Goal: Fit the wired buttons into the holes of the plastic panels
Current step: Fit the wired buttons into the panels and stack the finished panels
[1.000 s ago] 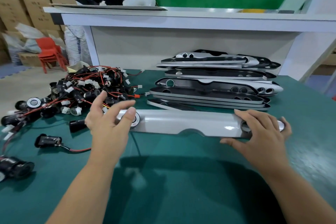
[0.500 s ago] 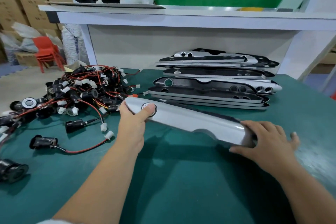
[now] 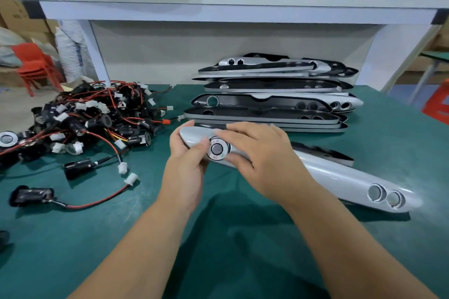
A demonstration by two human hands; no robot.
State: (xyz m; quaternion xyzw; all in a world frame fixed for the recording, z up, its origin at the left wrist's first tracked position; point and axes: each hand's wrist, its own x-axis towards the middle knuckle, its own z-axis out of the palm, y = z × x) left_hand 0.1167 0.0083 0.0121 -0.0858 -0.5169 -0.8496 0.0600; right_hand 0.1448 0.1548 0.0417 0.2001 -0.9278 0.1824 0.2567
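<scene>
- Green cloth covers the bench, and a white shelf hangs over its back edge.
- I see one long silver panel near the middle of the bench, slanting toward the right edge.
- My left hand is wrapped round the panel's left tip, thumb on top, just beside a round button that sits in its hole.
- My right hand is curled over the panel on the other side of that button, fingers on the far side and thumb on the near side. I cannot tell if it touches the button too.
- Two more buttons sit side by side at the panel's right end, so I think this panel is nearly done.
- A pile of wired buttons lies near the back left corner, with a loose button just in front of it.
- A stack of panels lies along the back edge.
- I think the panel is light and stiff but shiny and slippy, so I would hold it by its edges near a hole.
- I think the wires are thin and bendy, so I would pick up a button by its black body, not by the wire.
</scene>
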